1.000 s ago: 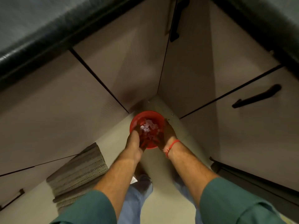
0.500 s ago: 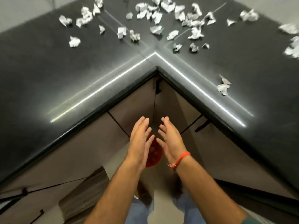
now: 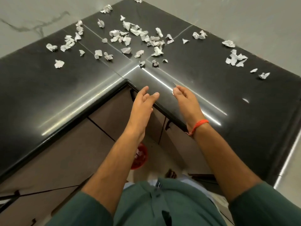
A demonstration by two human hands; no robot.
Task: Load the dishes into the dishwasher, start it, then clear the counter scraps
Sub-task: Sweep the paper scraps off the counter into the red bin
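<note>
Left hand fingers relaxed, loosely spread, frame center; right hand pinches paper scrap above black counter.

A glossy black L-shaped stone countertop reflecting strip light meets pale marbled walls above brown flat-fronted cabinets and beige floor.

Brown cabinet doors fill seven o'clock, with a black handle near centre. Pale marbled wall spans eleven o'clock.
</note>
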